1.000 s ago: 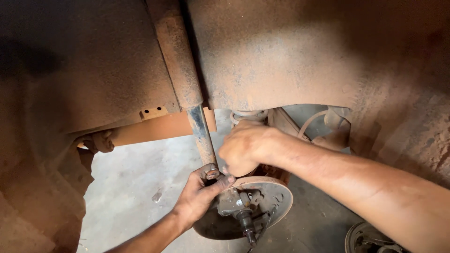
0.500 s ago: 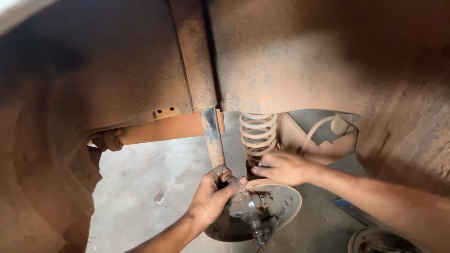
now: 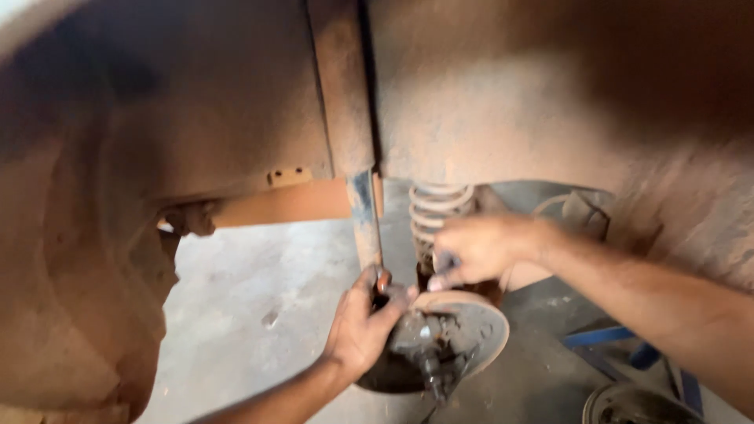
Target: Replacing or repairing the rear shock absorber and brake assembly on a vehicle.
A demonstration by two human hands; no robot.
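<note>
The left hand [image 3: 363,328] is curled over the top edge of the round backing plate [image 3: 471,330], thumb and fingers pressed against the hub parts [image 3: 424,345] at its middle; whether it pinches a small piece there is hidden by the fingers. The right hand [image 3: 479,247] reaches in from the right, its fingers bent and closed at the foot of the coil spring [image 3: 436,216], just above the plate; the blur hides whether anything small sits between the fingertips.

The plate hangs low in the wheel arch [image 3: 196,118], below the spring and beside the rusty strut [image 3: 363,216] that runs down to it. Grey floor [image 3: 251,290] shows beneath, and a blue bar [image 3: 601,338] lies to the right.

To do this well, judging from the pose, the left hand should hold the plate steady and square while the right works at the spring seat, with the fingertips kept clear of the gap between coil and plate. Rust and dust make the grip slippery, so a firm, slow pull seems wiser than a jerk.
</note>
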